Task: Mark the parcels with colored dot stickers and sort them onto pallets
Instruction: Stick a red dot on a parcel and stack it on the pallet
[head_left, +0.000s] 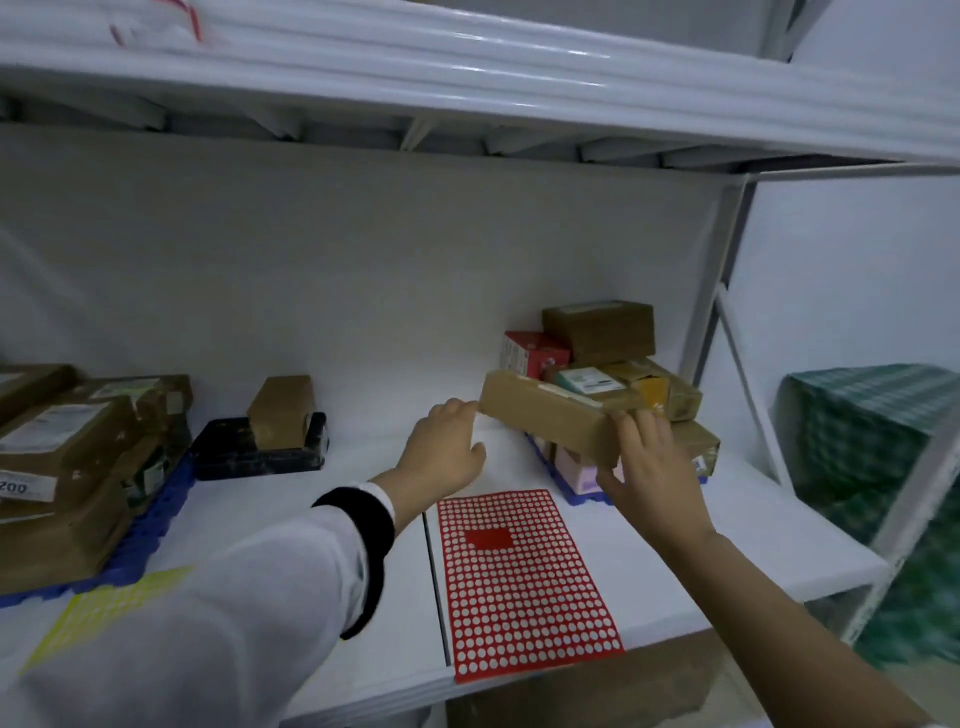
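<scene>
A long brown cardboard parcel (545, 415) is held between both hands at the front of the right-hand pile. My left hand (447, 452) presses its fingertips against the parcel's left end. My right hand (649, 467) grips the near right end, fingers over the top and thumb below. The pile of parcels (597, 332) sits on a blue pallet (576, 496). A red dot sticker sheet (524, 582) lies on the shelf in front of me, and a yellow sticker sheet (104, 608) lies at the lower left.
A black pallet (244, 457) in the middle carries one brown parcel (283, 410). At the left, stacked brown parcels (62, 467) sit on another blue pallet (156, 519). The white shelf (363, 571) has an upper shelf above and a frame post (727, 291) at the right; a green checked bag (862, 441) stands beyond.
</scene>
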